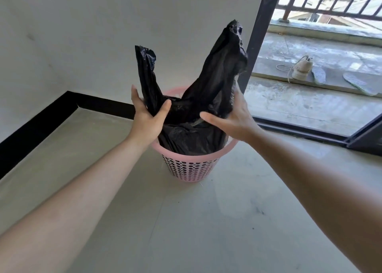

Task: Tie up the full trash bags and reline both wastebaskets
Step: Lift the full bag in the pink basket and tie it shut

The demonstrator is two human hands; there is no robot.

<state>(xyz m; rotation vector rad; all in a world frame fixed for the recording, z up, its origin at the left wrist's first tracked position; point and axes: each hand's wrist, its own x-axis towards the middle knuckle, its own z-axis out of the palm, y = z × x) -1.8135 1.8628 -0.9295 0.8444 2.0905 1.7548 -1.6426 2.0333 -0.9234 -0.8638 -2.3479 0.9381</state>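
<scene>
We see the left hand (147, 117) curled round the base of the left ear of the black trash bag (192, 136), thumb in front, fingers behind. The right hand (235, 117) clasps the base of the taller right ear the same way, its fingers mostly hidden behind the plastic. Both ears stand upright, untied. The bag sits bulging inside a pink perforated wastebasket (192, 169), which stands on a pale grey floor (186, 231) near a white wall (124, 35) edged with black baseboard (41, 124). To the right, a dark door frame (258, 35) opens onto a concrete balcony (310, 99) — a shoe (300, 70) and two insoles (319, 75) lie there, with a railing (330, 2) at the far side.
</scene>
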